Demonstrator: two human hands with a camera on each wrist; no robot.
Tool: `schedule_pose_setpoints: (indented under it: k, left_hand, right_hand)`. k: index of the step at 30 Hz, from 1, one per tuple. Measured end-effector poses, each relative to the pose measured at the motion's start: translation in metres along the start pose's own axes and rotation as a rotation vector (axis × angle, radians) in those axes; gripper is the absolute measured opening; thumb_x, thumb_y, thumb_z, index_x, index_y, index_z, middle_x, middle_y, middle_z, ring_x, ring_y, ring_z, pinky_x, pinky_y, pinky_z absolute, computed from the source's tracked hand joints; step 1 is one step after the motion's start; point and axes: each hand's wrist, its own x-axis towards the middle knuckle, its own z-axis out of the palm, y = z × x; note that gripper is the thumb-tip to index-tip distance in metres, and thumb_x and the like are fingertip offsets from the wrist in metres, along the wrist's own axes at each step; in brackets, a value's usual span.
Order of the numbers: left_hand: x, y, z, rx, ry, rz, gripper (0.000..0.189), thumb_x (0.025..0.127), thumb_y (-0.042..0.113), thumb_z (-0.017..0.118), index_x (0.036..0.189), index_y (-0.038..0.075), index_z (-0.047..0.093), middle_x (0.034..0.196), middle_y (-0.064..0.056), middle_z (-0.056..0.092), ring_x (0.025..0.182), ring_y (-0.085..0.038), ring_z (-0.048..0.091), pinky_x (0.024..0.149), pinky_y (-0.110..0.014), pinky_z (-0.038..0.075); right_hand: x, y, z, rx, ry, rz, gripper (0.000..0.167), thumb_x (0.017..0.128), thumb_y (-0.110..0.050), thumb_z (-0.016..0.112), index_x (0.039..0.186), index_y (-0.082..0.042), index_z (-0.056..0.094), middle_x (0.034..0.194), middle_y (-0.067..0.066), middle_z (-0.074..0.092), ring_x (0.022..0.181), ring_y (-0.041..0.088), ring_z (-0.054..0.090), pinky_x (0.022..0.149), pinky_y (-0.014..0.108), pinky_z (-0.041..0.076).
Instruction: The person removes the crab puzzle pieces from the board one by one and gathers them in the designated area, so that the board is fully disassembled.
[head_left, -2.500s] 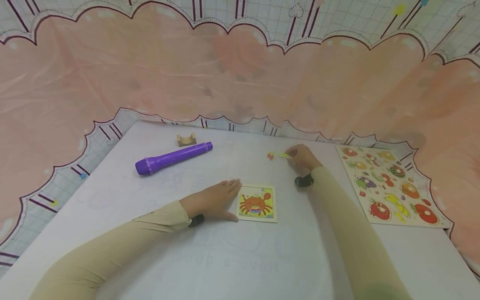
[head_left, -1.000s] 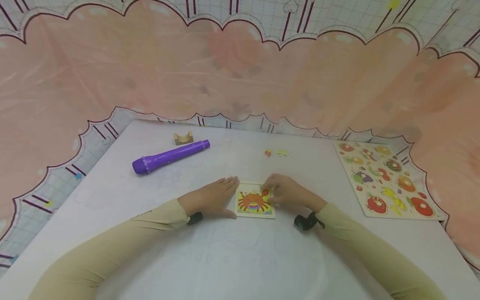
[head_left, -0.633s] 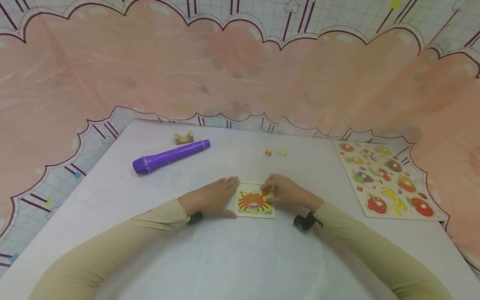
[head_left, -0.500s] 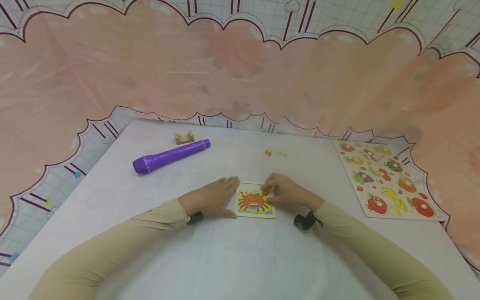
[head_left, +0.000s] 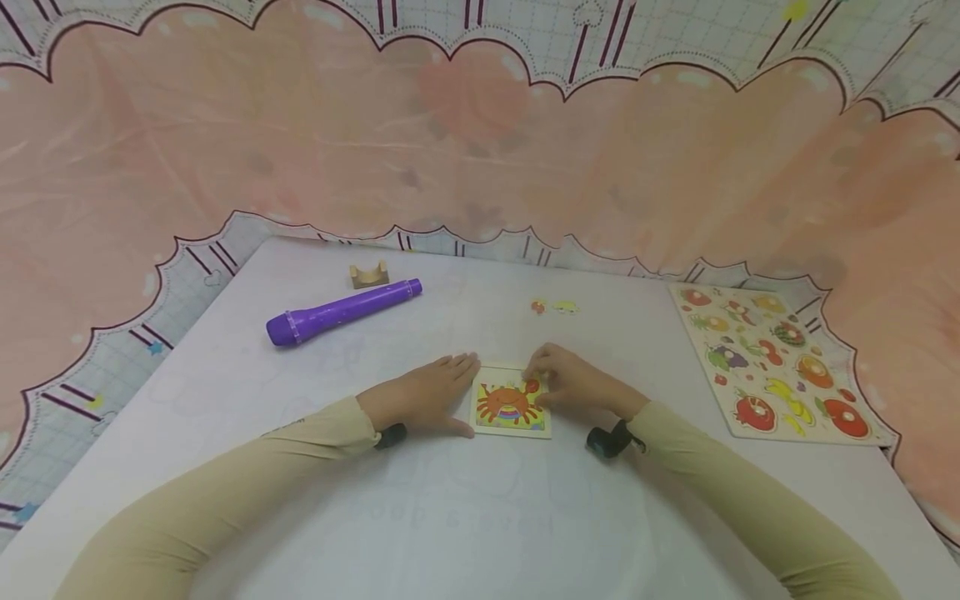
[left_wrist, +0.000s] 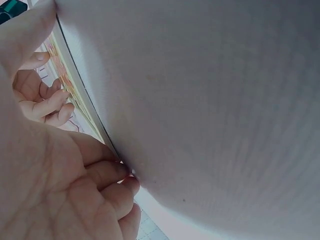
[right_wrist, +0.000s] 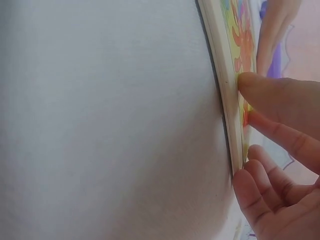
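A small square crab puzzle [head_left: 511,402] in a pale frame lies flat on the white table, showing a red crab on yellow. My left hand [head_left: 427,394] steadies its left side, fingers extended near the far corner and thumb by the near one. At the right side, my right hand [head_left: 573,382] has its fingers bent over the puzzle. In the right wrist view, the thumb [right_wrist: 260,90] and index fingertip touch the picture near the claw, while other fingertips meet the frame edge. Whether a piece is lifted there is hidden.
Two small loose pieces, one red [head_left: 537,307] and one yellow-green [head_left: 566,307], lie beyond the puzzle. A purple toy microphone [head_left: 343,313] and a notched wooden block [head_left: 369,275] are at back left. On the right lies a fruit puzzle board [head_left: 780,362].
From beside the yellow-green piece, my right hand has come back to the crab puzzle's right side, leaving that piece on the table. Since then it has barely shifted. My left hand has stayed put.
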Motion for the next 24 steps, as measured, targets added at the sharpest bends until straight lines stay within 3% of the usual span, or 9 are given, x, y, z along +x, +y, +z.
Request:
schedule_pose_setpoints:
  k: [10,18,24]
  left_hand:
    - [-0.0003,0.0003,0.0000,-0.002,0.001,-0.003,0.102,0.082,0.067,0.052,0.150,0.003,0.011,0.158,-0.014,0.009,0.147,-0.026,0.012,0.121,-0.038,0.012]
    - [0.0006,0.0002,0.0002,-0.009,-0.010,-0.011,0.102,0.082,0.066,0.053,0.150,0.003,0.011,0.158,-0.014,0.009,0.147,-0.026,0.012,0.122,-0.039,0.012]
    - [-0.0003,0.0022,-0.0025,-0.026,-0.013,-0.016,0.102,0.082,0.065,0.054,0.151,0.003,0.011,0.158,-0.014,0.009,0.147,-0.026,0.012,0.122,-0.039,0.012]
  right_hand:
    - [0.0011,-0.0019,0.0037,-0.015,-0.001,0.036,0.027,0.077,-0.014,0.076,0.103,-0.012,0.069,0.117,0.008,0.057,0.103,0.020,0.050,0.086,0.030,0.048]
    - [0.0010,-0.0021,0.0061,-0.044,0.039,0.040,0.027,0.075,-0.013,0.077,0.101,-0.012,0.070,0.115,0.007,0.057,0.095,0.017,0.053,0.082,0.028,0.050]
    - [-0.0021,-0.0027,0.0065,0.005,0.092,0.060,0.037,0.074,-0.009,0.077,0.110,-0.009,0.065,0.113,0.006,0.060,0.102,0.021,0.056,0.089,0.035,0.052]
